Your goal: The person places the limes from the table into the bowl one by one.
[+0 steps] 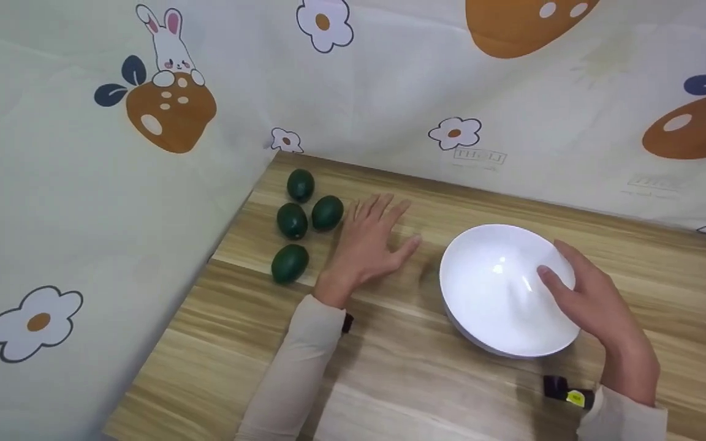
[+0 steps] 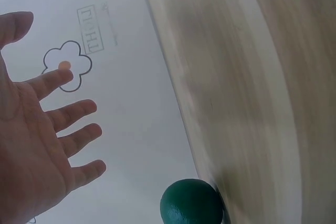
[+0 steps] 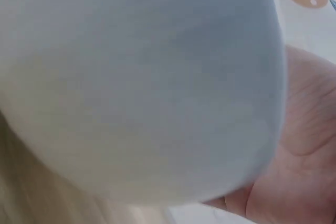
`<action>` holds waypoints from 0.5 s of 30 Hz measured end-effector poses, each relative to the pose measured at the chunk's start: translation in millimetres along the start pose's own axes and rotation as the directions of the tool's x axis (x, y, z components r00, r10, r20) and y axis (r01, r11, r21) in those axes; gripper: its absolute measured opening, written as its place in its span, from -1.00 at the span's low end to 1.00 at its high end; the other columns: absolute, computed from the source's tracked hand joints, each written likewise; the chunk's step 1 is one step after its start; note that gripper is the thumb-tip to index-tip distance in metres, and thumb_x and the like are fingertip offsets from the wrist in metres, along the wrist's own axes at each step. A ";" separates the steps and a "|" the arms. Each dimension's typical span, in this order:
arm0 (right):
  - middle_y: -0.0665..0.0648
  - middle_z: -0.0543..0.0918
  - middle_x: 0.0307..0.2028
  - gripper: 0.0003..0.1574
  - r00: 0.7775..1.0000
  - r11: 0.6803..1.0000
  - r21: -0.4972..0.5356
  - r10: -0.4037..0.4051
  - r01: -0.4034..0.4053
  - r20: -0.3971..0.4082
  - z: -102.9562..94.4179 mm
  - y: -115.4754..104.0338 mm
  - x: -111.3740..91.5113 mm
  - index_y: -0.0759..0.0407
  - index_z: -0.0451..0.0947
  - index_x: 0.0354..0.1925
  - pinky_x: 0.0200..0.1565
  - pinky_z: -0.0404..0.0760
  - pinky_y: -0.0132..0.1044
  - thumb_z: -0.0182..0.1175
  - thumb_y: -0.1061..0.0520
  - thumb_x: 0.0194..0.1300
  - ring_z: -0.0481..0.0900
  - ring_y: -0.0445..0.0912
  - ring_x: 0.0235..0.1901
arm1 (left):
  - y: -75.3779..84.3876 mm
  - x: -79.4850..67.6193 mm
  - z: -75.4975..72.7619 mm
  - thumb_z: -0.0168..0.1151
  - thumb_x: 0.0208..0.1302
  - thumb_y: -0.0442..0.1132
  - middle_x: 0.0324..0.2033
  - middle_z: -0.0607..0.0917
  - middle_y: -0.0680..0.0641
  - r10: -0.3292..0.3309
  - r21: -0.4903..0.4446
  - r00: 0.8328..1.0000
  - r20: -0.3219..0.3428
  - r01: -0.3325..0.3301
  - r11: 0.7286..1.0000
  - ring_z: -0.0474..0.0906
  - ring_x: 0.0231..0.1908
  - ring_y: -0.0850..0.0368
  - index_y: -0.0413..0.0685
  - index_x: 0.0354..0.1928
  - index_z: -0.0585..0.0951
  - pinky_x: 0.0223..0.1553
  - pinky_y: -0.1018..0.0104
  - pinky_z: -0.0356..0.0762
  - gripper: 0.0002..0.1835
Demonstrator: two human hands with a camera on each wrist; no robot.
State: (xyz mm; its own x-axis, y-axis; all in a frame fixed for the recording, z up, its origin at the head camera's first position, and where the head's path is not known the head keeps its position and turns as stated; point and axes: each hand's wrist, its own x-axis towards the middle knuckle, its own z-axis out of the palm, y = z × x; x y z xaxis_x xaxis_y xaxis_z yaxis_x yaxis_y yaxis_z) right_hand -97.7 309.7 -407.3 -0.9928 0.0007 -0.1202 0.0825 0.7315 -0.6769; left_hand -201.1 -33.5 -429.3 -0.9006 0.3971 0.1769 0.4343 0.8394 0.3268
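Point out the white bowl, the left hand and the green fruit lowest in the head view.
White bowl (image 1: 493, 297): head view, on its inner surface.
Left hand (image 1: 368, 246): head view, on the back of the hand.
Lowest green fruit (image 1: 290, 263): head view, mid-body.

Pale beige long sleeves (image 1: 295, 373), bare hands (image 1: 368, 242), black wrist devices (image 1: 555, 388), yellow label (image 1: 575, 398) on the right
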 end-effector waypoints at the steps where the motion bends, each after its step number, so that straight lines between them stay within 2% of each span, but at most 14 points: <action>1: 0.44 0.19 0.51 -0.02 1.000 1.000 0.013 0.002 -0.002 0.000 0.2 3.7 -1.1 0.23 -0.01 0.58 0.26 0.54 0.16 0.04 -0.25 0.49 0.28 0.38 0.41 | -1.0 -0.4 -0.1 -0.11 0.34 0.45 0.54 0.26 -0.09 -0.005 -0.001 1.000 0.004 0.005 1.000 0.09 0.56 -0.12 0.30 0.53 0.25 0.57 -0.23 -0.10 -0.20; 3: 0.43 0.26 0.48 -0.09 1.000 0.999 0.040 -0.009 0.009 -0.004 1.1 11.6 -2.0 0.21 0.06 0.56 0.11 0.65 -0.22 0.06 -0.19 0.49 0.36 0.29 0.35 | -3.3 -0.7 -0.5 -0.12 0.33 0.45 0.54 0.26 -0.10 -0.017 -0.003 1.000 0.005 0.017 1.000 0.09 0.56 -0.13 0.29 0.52 0.26 0.57 -0.23 -0.09 -0.20; 6: 0.38 0.33 0.44 -0.18 0.999 0.996 0.082 -0.030 0.031 -0.009 1.4 23.3 -3.0 0.18 0.15 0.53 -0.11 0.46 -0.68 0.13 -0.09 0.48 0.45 -0.11 0.25 | -6.2 -0.6 -1.1 -0.11 0.33 0.45 0.53 0.27 -0.11 -0.027 0.002 1.000 0.000 0.027 1.000 0.10 0.56 -0.14 0.28 0.52 0.26 0.57 -0.22 -0.07 -0.19; 9: 0.30 0.40 0.39 -0.21 0.998 0.986 0.158 -0.060 0.061 -0.013 1.6 33.6 -4.7 0.18 0.18 0.52 -0.11 0.50 -0.69 0.18 0.03 0.46 0.44 -0.43 0.10 | -8.6 -0.2 -1.0 -0.11 0.33 0.45 0.52 0.28 -0.11 -0.026 -0.002 1.000 -0.006 0.026 1.000 0.13 0.55 -0.14 0.27 0.52 0.27 0.57 -0.20 -0.05 -0.19; 11: 0.10 0.49 0.31 -0.22 0.996 0.969 0.231 -0.082 0.084 -0.018 1.7 39.8 -6.3 0.18 0.18 0.51 -0.12 0.58 -0.60 0.18 0.11 0.45 0.46 -0.52 0.02 | -10.3 -0.3 -1.2 -0.11 0.33 0.45 0.52 0.29 -0.11 -0.027 -0.006 1.000 -0.011 0.027 1.000 0.14 0.54 -0.12 0.27 0.52 0.27 0.56 -0.19 -0.04 -0.19; 13: -0.09 0.54 0.21 -0.24 0.994 0.927 0.357 -0.110 0.109 -0.019 2.2 46.2 -7.6 0.21 0.19 0.50 -0.14 0.66 -0.50 0.17 0.22 0.43 0.55 -0.46 -0.01 | -12.0 -0.7 -1.8 -0.10 0.33 0.45 0.51 0.31 -0.10 -0.030 -0.006 0.999 -0.019 0.030 1.000 0.16 0.54 -0.11 0.27 0.51 0.28 0.56 -0.18 -0.01 -0.20; 15: -0.23 0.58 0.15 -0.27 0.990 0.866 0.483 -0.136 0.129 -0.020 2.0 52.3 -9.0 0.24 0.21 0.49 -0.13 0.68 -0.46 0.14 0.29 0.42 0.62 -0.40 0.01 | -13.6 -1.0 -2.7 -0.09 0.33 0.44 0.50 0.32 -0.09 -0.034 0.000 0.999 -0.028 0.034 0.999 0.17 0.53 -0.10 0.28 0.51 0.29 0.55 -0.17 0.01 -0.21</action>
State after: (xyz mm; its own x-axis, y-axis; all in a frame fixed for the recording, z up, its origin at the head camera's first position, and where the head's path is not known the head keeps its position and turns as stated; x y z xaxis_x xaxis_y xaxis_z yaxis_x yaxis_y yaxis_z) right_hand -84.2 346.6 -443.1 -0.9963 -0.0849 -0.0121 -0.0143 0.3038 -0.9526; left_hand -206.0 -46.4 -431.4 -0.9141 0.3572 0.1917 0.4029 0.8527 0.3324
